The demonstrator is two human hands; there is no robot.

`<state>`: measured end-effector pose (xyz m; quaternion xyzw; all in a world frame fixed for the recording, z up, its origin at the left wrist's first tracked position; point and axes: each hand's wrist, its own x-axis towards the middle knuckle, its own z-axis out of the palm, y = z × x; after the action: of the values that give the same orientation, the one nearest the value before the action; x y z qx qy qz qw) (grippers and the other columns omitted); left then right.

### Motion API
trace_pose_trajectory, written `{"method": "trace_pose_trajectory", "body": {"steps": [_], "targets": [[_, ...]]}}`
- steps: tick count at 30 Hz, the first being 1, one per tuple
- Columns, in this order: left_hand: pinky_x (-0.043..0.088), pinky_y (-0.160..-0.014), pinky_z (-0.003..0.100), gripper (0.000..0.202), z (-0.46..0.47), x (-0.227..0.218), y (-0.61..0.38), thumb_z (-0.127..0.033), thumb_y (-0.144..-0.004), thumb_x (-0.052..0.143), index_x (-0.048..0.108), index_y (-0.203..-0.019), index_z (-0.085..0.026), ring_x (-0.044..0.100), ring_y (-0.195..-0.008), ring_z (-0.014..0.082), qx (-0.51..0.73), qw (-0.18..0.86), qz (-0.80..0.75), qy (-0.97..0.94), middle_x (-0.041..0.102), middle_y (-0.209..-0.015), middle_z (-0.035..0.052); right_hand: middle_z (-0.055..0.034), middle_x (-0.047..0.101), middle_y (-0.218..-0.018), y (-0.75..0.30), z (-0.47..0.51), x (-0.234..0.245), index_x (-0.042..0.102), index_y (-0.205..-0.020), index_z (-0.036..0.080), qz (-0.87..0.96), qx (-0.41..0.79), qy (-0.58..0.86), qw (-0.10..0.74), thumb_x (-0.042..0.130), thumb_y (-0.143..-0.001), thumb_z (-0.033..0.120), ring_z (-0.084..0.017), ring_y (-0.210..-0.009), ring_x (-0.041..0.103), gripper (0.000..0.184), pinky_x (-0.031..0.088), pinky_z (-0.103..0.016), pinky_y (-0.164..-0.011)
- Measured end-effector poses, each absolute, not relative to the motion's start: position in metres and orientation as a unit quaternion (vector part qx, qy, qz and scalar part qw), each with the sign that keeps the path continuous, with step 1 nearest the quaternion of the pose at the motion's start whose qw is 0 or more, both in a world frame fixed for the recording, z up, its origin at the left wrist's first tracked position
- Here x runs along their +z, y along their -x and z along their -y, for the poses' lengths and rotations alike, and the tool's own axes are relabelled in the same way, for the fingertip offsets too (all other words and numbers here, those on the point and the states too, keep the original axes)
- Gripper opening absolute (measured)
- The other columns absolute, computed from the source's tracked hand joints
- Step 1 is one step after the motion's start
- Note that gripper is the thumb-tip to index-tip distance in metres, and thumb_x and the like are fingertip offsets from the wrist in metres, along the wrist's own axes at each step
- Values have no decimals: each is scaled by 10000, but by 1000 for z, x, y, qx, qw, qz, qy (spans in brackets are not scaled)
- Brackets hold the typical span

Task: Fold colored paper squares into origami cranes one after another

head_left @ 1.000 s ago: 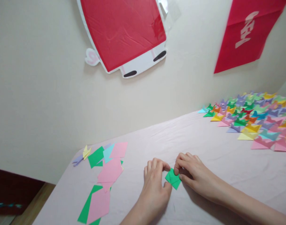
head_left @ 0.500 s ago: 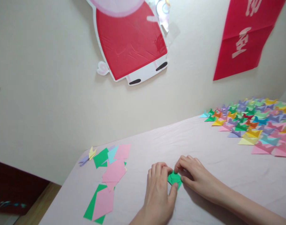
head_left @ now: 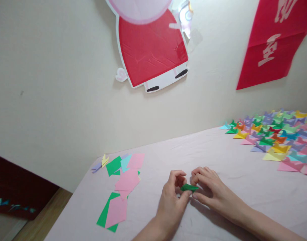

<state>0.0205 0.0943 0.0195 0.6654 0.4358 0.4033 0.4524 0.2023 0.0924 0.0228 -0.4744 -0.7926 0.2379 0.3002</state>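
Note:
A small piece of green folded paper (head_left: 189,187) is held just above the cloth, seen nearly edge-on. My left hand (head_left: 172,194) pinches its left end between thumb and curled fingers. At the right end, my right hand (head_left: 210,187) has its bent fingers behind the paper and its thumb in front, closed about the tip. The inner folds cannot be made out from this angle.
Pink, green and light blue paper sheets (head_left: 116,211) lie loosely at the left. Behind them sit yellow and purple folded pieces (head_left: 104,161). Many colourful folded paper figures (head_left: 279,148) stand in rows at the right. A wall (head_left: 75,110) borders the pale cloth-covered surface (head_left: 158,154).
The green paper was lying flat under my fingers; now it is lifted and tipped edge-on. My left fingers have curled in around it. The view has shifted slightly left.

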Motion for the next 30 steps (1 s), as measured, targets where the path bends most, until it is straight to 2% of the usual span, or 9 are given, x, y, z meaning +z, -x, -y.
{"method": "trace_pose_trajectory", "body": {"steps": [2,4,6,10,14,18,22,26,30], "targets": [[457,-753,254,244,-95,20,-21,-76,-794,573,535,-991,-215,579,-842,147,407,448,-427,-672,583,-884,-19,-26,627,-953,-202,-92,23,548,-828,245,799,241,445,325,556,-907,227,-221,-948,554,81,434,-385,-842],[450,-739,263,186,-96,21,-21,-43,-768,542,548,-855,-207,562,-803,150,396,416,-423,-702,576,-840,-17,-29,639,-923,-202,-92,23,538,-832,245,805,229,416,356,507,-923,210,-214,-922,571,103,439,-369,-816],[447,-749,278,243,-97,21,-20,12,-711,496,539,-804,-209,545,-818,162,384,363,-434,-730,570,-848,-7,-27,647,-894,-203,-92,23,528,-847,241,820,191,390,372,482,-910,162,-200,-881,579,111,436,-347,-788],[457,-854,327,429,-95,24,-14,66,-695,426,545,-989,-222,531,-978,186,351,266,-447,-778,575,-1026,25,-14,651,-837,-202,-93,24,547,-851,226,874,31,367,318,443,-905,76,-185,-788,555,191,399,-338,-767],[447,-892,391,351,-81,22,-5,-8,-805,455,575,-1067,-209,528,-1031,225,246,172,-404,-864,616,-1122,53,-33,649,-819,-195,-90,22,601,-850,206,891,-66,373,250,444,-857,25,-216,-787,531,240,385,-390,-811],[431,-938,443,387,-70,17,7,-147,-859,534,547,-1246,-160,535,-1101,272,164,88,-365,-912,614,-1280,99,-42,665,-919,-195,-91,19,610,-862,205,892,47,381,238,481,-804,0,-222,-875,544,249,419,-378,-813],[431,-950,417,431,-72,18,17,-232,-909,531,512,-1338,-197,526,-1170,260,133,92,-335,-928,579,-1364,82,-35,675,-1006,-209,-103,19,636,-929,234,886,201,349,229,501,-915,88,-185,-941,572,199,451,-338,-827],[429,-956,425,372,-74,20,21,-243,-919,522,557,-1288,-209,508,-1208,272,133,77,-323,-934,564,-1383,83,-29,680,-1015,-221,-113,20,697,-910,269,884,241,333,224,549,-960,222,-185,-968,575,162,456,-356,-862],[441,-921,423,337,-72,19,21,-212,-920,500,580,-1245,-179,527,-1149,278,141,46,-320,-936,603,-1318,105,-20,672,-1038,-223,-114,22,713,-921,287,874,276,335,217,582,-956,296,-184,-1021,561,136,457,-349,-905]]}}
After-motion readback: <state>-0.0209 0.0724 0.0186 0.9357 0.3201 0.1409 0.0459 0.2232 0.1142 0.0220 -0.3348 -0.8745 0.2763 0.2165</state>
